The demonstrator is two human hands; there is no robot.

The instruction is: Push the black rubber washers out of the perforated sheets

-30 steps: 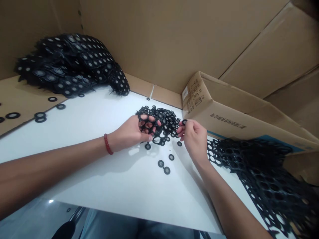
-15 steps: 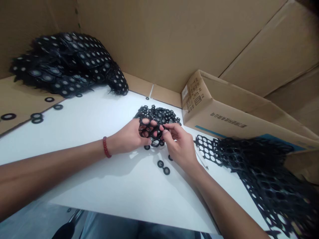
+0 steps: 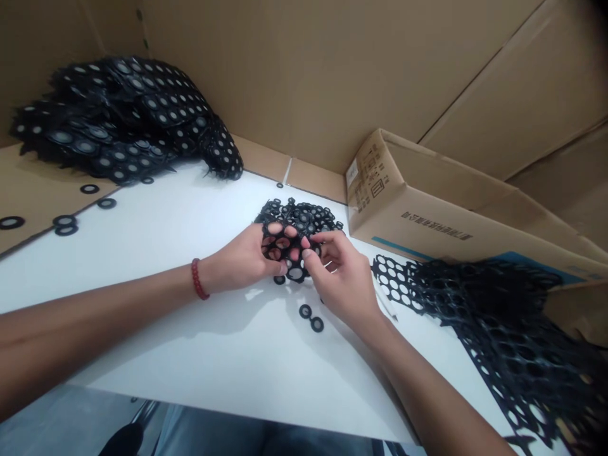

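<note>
The perforated black rubber sheet is held up just above the white counter, near the middle of its far edge, with the left hand gripping it, fingers poking through its round holes. The right hand meets it from the other side, thumb and forefinger pinched on the sheet's near edge. Just behind lies a pile of loose black rings; two more rings lie on the counter below the hands. A closed cardboard box sits at the far right corner, emptied black mesh sheets spread before it. A heap of unpunched sheets fills the far left corner.
</note>
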